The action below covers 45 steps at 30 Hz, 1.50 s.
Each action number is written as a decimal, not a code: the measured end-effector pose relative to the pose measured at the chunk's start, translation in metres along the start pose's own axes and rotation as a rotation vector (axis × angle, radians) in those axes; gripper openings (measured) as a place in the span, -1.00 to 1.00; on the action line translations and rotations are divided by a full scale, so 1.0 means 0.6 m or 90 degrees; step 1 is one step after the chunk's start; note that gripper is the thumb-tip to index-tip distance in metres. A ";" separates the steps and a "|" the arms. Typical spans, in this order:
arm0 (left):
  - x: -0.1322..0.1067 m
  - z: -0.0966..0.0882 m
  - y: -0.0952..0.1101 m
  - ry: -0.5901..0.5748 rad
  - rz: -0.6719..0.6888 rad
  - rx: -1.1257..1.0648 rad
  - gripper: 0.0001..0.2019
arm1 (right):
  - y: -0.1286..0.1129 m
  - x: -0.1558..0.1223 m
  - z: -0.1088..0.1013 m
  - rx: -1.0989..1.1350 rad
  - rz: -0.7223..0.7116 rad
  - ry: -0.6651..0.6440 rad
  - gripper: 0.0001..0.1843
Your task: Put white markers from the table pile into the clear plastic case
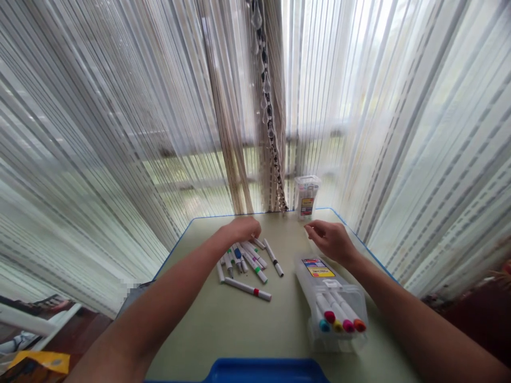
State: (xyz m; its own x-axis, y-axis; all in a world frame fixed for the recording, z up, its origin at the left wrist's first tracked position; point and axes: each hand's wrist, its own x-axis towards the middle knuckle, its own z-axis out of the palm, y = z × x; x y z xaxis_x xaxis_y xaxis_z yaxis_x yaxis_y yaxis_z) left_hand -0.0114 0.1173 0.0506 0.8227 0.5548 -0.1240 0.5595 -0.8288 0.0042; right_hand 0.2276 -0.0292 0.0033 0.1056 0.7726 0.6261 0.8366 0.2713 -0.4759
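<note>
My left hand point(242, 229) rests knuckles-up on a loose pile of white markers point(245, 263) with coloured caps, fingers curled down onto them; what they grip is hidden. My right hand point(331, 239) hovers just past the far end of a clear plastic marker case point(333, 290) that lies on its side. Its fingers are bent and pinched together, with nothing visible between them. Several markers with blue, pink, yellow, magenta and orange caps lie inside the case. One marker with a red band point(248, 289) lies apart at the front of the pile.
A pale green table point(239, 330) with a blue edge holds everything. An upright clear box point(306, 197) stands at the far edge. A blue tray rim point(263, 369) sits at the near edge. Sheer striped curtains point(120, 133) hang close round the table. A bead string point(271, 133) dangles behind.
</note>
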 end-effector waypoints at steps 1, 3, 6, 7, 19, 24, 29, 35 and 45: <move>-0.004 -0.003 -0.002 -0.003 0.017 -0.003 -0.77 | 0.001 0.000 0.001 0.001 0.002 -0.003 -0.73; -0.013 -0.009 -0.006 -0.010 0.045 -0.011 -0.72 | 0.002 0.000 0.002 0.003 0.007 -0.007 -0.73; -0.026 -0.017 -0.015 -0.037 0.060 -0.015 -0.76 | 0.002 0.000 0.003 0.002 0.006 -0.011 -0.74; -0.029 -0.018 -0.017 -0.050 0.063 -0.017 -0.79 | 0.001 0.000 0.003 0.000 0.004 -0.010 -0.74; -0.037 -0.012 -0.003 -0.072 0.078 -0.013 -0.73 | 0.002 0.000 0.006 0.012 0.000 -0.015 -0.75; -0.032 -0.009 0.003 -0.062 0.100 -0.021 -0.81 | -0.002 0.000 0.004 0.006 0.009 -0.027 -0.74; -0.035 -0.023 0.006 -0.029 0.127 -0.055 -0.88 | -0.002 0.000 0.005 -0.002 0.013 -0.024 -0.74; -0.078 -0.051 0.059 0.098 0.112 -0.393 -0.76 | 0.001 -0.001 0.008 0.017 0.004 -0.014 -0.75; -0.107 -0.010 0.170 0.353 0.034 -1.097 -0.55 | -0.018 -0.002 0.010 0.185 0.056 -0.023 -0.62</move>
State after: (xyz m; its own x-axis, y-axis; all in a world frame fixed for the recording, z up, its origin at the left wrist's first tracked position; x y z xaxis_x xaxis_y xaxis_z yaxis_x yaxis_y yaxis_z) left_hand -0.0066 -0.0029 0.0648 0.5746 0.7887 0.2186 -0.2969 -0.0480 0.9537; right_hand 0.2150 -0.0296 0.0038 0.1467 0.8188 0.5550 0.6359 0.3517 -0.6869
